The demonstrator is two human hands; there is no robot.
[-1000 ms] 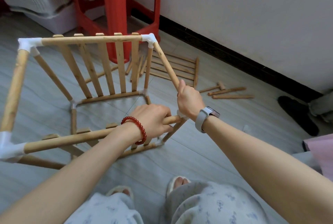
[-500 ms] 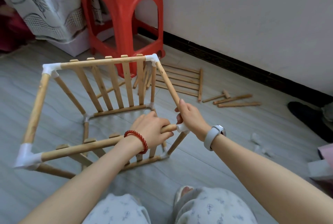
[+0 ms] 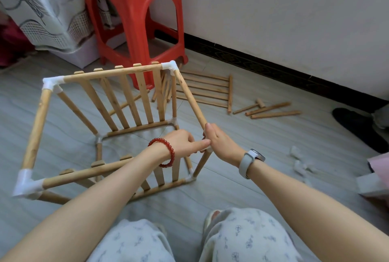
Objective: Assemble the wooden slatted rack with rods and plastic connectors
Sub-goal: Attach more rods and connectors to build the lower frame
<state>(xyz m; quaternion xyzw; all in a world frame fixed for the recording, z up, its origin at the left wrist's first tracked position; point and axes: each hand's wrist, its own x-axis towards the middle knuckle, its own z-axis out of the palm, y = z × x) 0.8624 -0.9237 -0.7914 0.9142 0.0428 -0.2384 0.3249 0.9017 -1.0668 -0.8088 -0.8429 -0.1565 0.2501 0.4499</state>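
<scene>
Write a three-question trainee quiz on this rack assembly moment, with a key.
1. True or false: both hands meet at the near right top corner of the rack.
2. Which wrist wears the red bead bracelet? A left, B right.
3. What lies flat on the floor beside the red stool?

Key: 1 true: left hand and right hand grip there. 2 A. 3 a spare slatted panel.

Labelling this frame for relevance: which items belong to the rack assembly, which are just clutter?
Job:
rack frame
white corner connectors
left hand and right hand, both at the near right corner
spare slatted panel
loose rods

Clutter:
red stool
patterned cloth
dark slipper
white scraps
</scene>
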